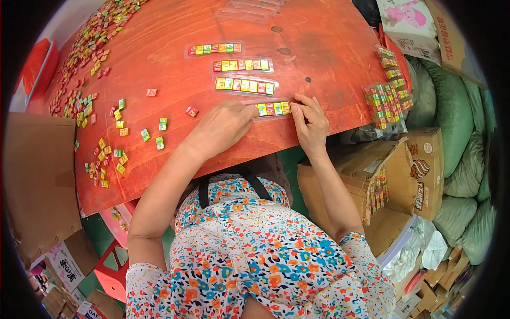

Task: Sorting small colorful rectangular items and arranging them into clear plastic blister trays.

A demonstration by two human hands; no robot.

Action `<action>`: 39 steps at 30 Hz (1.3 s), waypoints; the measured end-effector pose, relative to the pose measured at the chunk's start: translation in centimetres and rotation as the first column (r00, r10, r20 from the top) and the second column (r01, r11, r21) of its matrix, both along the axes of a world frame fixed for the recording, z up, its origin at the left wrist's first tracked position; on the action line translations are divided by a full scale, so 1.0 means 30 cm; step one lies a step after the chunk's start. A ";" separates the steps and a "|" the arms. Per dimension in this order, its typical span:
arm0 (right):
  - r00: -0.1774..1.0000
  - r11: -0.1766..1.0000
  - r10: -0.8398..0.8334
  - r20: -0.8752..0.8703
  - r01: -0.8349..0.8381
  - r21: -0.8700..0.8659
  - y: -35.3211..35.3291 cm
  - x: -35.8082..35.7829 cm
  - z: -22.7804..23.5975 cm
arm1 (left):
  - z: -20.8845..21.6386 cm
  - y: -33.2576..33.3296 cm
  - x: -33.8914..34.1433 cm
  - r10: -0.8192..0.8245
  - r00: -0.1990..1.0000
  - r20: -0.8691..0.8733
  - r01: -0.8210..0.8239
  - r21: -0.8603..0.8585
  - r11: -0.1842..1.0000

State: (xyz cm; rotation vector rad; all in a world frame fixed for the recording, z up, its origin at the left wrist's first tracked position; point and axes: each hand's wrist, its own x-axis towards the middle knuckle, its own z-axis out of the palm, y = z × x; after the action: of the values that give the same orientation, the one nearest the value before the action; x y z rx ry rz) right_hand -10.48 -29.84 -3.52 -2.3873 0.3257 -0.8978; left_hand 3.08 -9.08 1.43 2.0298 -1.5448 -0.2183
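A clear plastic tray (pixel 273 117) with a row of small red, yellow and green boxes (pixel 273 109) lies near the table's front edge, between my hands. My left hand (pixel 226 126) is closed at its left end, covering that end; whether a loose box is under the fingers is hidden. At the right end, my right hand (pixel 310 123) has thumb and fingers closed on the tray's edge. Just beyond lie a filled tray (pixel 245 86), another filled tray (pixel 241 65) and a farther filled tray (pixel 214 49). A loose red box (pixel 192 111) sits left of my left hand.
Loose small boxes (pixel 87 106) spread over the left of the red table (pixel 319 53), thickest at the far left. Empty clear trays (pixel 249 10) lie at the back. Stacked filled packs (pixel 383 103) stand at the right edge, above an open cardboard box (pixel 345 170). Green sacks (pixel 449 111) stand beyond.
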 end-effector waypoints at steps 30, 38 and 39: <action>0.999 1.000 0.001 -0.037 -0.001 0.010 0.006 0.001 0.013 | -0.098 0.089 -0.066 0.114 0.958 0.264 -0.100 -0.069 0.993; 0.995 0.993 -0.083 -0.053 0.087 0.084 -0.001 0.000 0.062 | -0.061 0.082 -0.071 0.484 0.870 -0.098 -0.493 -0.103 0.864; 0.986 0.986 -0.077 -0.147 0.097 0.136 0.007 -0.001 0.072 | -0.058 0.071 -0.071 0.505 0.857 -0.103 -0.514 -0.093 0.853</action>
State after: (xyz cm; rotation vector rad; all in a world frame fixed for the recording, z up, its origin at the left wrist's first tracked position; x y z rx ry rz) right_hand -10.51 -29.63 -1.35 -2.3229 0.5357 -0.7190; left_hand 0.96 -6.95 -0.31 2.2235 -0.8977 0.0071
